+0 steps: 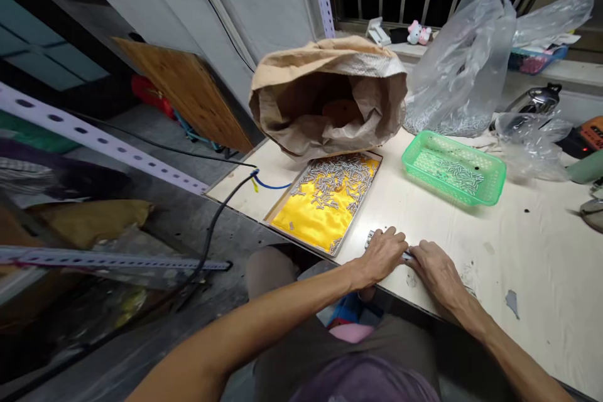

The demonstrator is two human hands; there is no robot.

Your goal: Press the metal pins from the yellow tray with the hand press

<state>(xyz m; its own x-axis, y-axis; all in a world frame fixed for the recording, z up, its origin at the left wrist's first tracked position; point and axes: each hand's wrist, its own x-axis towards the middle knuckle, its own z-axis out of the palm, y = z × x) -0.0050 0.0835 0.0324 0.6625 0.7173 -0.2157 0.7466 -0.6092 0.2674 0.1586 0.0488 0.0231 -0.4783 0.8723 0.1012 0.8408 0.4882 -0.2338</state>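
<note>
At the table's front edge, my left hand [385, 254] and my right hand [436, 267] are close together. Both have their fingers curled over a narrow metal strip [407, 255], which lies low against the tabletop. A short bit of it shows between the hands. A metal end with holes [370, 238] pokes out beyond my left fingers; whether it is the same piece is hidden by the hand. Left of my hands lies a shallow tray [340, 247] lined with yellow cloth [315, 217], with many small silver screws [330, 179] heaped toward its far end.
A large paper sack [282, 132] stands open behind the tray. On the right, a green plastic basket [492, 191] holds more screws. Behind it sits a clear plastic bag [466, 69] of small metal parts. A dark cable [211, 226] hangs past the table's left edge.
</note>
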